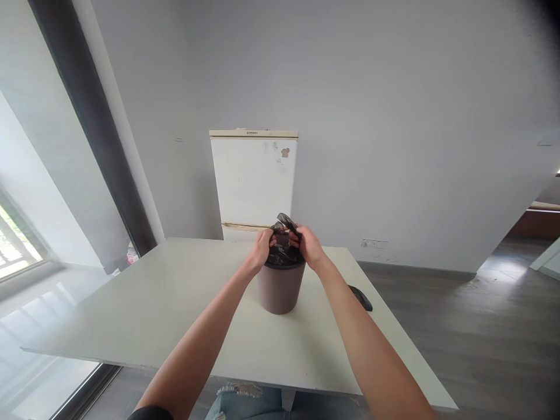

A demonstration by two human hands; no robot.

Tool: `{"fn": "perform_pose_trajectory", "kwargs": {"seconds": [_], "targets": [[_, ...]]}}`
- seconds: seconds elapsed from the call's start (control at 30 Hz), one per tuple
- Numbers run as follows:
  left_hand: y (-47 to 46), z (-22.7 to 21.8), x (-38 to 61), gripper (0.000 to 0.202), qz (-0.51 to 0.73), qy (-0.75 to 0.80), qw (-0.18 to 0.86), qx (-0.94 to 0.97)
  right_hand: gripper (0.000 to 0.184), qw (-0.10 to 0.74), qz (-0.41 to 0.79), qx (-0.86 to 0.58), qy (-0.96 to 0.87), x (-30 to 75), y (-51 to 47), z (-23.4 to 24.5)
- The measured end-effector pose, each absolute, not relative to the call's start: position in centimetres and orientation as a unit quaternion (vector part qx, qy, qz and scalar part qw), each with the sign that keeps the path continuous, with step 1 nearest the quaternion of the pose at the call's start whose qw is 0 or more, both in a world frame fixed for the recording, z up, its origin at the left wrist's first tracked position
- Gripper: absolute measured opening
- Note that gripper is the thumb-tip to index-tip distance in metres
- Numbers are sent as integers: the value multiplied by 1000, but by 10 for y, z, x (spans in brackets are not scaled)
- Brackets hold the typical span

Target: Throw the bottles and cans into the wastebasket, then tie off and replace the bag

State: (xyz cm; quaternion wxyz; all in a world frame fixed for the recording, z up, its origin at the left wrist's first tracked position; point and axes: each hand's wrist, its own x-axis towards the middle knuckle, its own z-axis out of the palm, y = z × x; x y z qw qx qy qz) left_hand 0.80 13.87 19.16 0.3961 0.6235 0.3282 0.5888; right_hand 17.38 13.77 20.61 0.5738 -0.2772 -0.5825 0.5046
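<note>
A brownish-purple trash bin (280, 290) stands upright on the white table, with a dark rim. Black plastic of a garbage bag (282, 255) sits in its mouth and rises above it. On the bin's left side, my left hand (263, 246) pinches a gathered part of the bag just over the rim. Opposite it, my right hand (308, 245) grips another part, and a loose flap of the bag sticks up between the two hands. Some fingertips are partly hidden by the plastic.
The white table (175, 303) spreads widest to the left. A black folded item (361, 297), perhaps plastic, lies at its right edge, partly behind my right forearm. Behind the table stands a white refrigerator (254, 181) against a grey wall. Dark floor (420, 326) lies to the right.
</note>
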Motion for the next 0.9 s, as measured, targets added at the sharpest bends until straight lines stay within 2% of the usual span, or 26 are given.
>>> {"fn": "perform_pose_trajectory", "kwargs": {"seconds": [0.2,0.3,0.43,0.57,0.7,0.8,0.9], "targets": [[134,194,0,23,617,314,371,619,24,590,435,-327,-596,171,141,202],[134,194,1,37,629,308,406,587,30,610,418,-327,-588,168,142,198],[134,193,3,33,633,298,428,572,28,608,404,-336,-595,166,142,197],[134,196,8,33,581,268,454,620,20,569,357,-352,-652,166,144,196],[136,199,14,24,605,327,386,615,24,530,305,-355,-707,165,142,192],[136,201,16,13,628,387,329,589,18,565,329,-330,-681,167,137,192],[130,204,17,5,630,417,288,588,18,576,271,-336,-694,171,131,193]]}}
